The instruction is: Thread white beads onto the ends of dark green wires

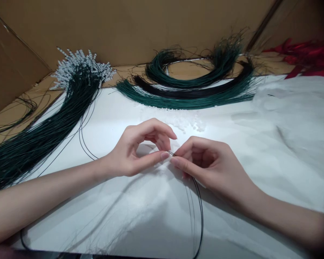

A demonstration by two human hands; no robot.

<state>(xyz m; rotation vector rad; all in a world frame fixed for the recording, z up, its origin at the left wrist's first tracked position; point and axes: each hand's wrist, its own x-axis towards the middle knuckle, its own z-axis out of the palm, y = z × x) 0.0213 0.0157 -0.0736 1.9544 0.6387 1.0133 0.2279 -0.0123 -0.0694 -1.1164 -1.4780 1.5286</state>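
My left hand (140, 149) and my right hand (207, 163) meet fingertip to fingertip over a white cloth (272, 151). My right hand pinches the end of a thin dark green cord (199, 205) that curves down toward the near edge. My left thumb and fingers are pinched at that same cord tip, on something too small to name. A scatter of small clear beads (187, 124) lies on the cloth just beyond my hands.
A bundle of dark green cords with white bead tips (70, 93) fans out at the left. Coiled green and black cords (194, 90) lie at the back. Brown cardboard walls (124, 25) enclose the area. Red material (307, 57) sits at the far right.
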